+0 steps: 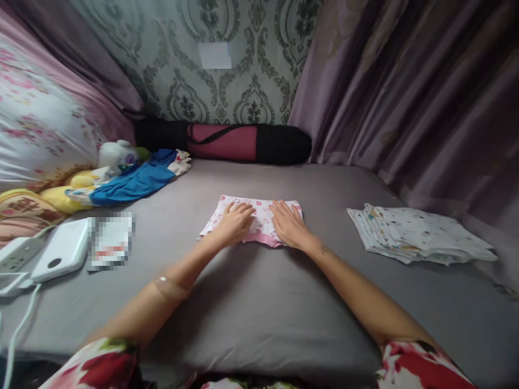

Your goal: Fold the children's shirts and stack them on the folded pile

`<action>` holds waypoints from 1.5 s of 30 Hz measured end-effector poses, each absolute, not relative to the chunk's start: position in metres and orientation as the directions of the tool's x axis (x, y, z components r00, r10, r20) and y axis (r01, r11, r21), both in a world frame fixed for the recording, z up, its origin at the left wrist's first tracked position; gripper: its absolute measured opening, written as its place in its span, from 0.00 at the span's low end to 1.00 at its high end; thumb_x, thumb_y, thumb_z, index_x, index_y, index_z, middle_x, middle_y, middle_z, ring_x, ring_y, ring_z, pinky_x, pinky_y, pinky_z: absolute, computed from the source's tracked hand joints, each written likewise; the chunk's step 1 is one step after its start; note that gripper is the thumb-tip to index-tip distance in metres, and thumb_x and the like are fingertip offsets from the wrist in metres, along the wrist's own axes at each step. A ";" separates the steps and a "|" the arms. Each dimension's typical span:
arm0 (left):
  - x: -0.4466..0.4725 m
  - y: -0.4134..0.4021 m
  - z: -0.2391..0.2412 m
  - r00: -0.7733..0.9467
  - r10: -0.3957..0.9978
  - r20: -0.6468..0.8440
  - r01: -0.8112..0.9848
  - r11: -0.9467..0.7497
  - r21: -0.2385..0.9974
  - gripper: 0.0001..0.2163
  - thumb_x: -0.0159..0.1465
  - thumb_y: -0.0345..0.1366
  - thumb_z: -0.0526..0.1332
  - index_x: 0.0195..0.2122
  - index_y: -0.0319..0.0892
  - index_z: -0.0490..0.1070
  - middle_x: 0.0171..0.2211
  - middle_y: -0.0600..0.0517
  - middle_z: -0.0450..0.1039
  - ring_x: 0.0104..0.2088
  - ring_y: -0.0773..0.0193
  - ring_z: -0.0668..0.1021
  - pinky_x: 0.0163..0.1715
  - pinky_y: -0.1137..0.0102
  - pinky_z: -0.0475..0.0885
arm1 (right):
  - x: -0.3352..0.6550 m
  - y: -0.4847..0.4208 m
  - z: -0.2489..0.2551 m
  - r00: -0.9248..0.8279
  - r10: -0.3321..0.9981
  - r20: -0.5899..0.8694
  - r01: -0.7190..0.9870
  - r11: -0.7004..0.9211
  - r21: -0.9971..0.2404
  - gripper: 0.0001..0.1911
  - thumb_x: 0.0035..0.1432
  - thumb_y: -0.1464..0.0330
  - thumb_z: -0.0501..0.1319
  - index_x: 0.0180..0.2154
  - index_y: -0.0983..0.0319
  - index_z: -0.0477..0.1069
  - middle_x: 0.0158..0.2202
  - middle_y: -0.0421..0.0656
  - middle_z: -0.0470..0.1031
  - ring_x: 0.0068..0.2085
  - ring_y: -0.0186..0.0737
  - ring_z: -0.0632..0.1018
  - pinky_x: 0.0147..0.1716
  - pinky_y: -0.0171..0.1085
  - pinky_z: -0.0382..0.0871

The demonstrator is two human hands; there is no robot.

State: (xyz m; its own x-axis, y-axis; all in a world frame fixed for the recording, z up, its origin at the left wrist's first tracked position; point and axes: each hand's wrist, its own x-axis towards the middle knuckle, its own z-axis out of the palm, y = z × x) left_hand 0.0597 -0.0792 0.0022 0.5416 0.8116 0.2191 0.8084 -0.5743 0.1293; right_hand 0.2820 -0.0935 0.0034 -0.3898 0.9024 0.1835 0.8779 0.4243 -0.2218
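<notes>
A folded white cloth garment (263, 209) with a small pink print and a pink band along its near edge lies flat on the grey bed sheet (259, 302). My left hand (235, 221) rests on its left part, fingers stretched out. On its right part my right hand (288, 222) lies flat with the fingers spread. Both palms press down from above, and neither hand grips the cloth. The fabric beneath the hands is hidden.
At the right lies a stack of folded white printed cloths (421, 232). A power strip (20, 254), a white device (62, 251) and a blurred packet (111, 240) are at the left. Behind them are blue clothing (133, 183) and plush toys (117, 154). A long black-and-maroon bag (223, 143) lines the wall.
</notes>
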 end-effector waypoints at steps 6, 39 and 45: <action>0.088 -0.069 -0.031 0.475 0.873 0.114 0.870 -0.485 0.085 0.26 0.71 0.44 0.40 0.66 0.39 0.55 0.67 0.44 0.53 0.67 0.49 0.54 0.65 0.47 0.43 | 0.255 -0.080 -0.018 -0.314 0.949 0.037 0.938 0.316 -0.142 0.29 0.68 0.63 0.41 0.67 0.63 0.52 0.70 0.46 0.46 0.69 0.50 0.47 0.65 0.55 0.35; 0.058 -0.039 -0.028 0.347 0.933 0.092 0.932 -0.354 0.076 0.27 0.70 0.49 0.42 0.62 0.36 0.59 0.65 0.37 0.57 0.65 0.47 0.59 0.64 0.47 0.42 | 0.265 -0.058 -0.022 -0.204 0.979 0.010 0.955 0.201 -0.219 0.32 0.68 0.60 0.40 0.66 0.73 0.51 0.69 0.54 0.49 0.69 0.47 0.51 0.66 0.47 0.39; 0.048 -0.039 -0.026 0.362 0.927 0.097 0.922 -0.371 0.111 0.25 0.70 0.48 0.42 0.62 0.39 0.59 0.65 0.39 0.57 0.66 0.48 0.58 0.64 0.47 0.45 | 0.279 -0.058 -0.020 -0.230 0.973 0.003 0.940 0.223 -0.259 0.33 0.68 0.59 0.37 0.66 0.71 0.51 0.69 0.52 0.47 0.69 0.45 0.49 0.66 0.46 0.39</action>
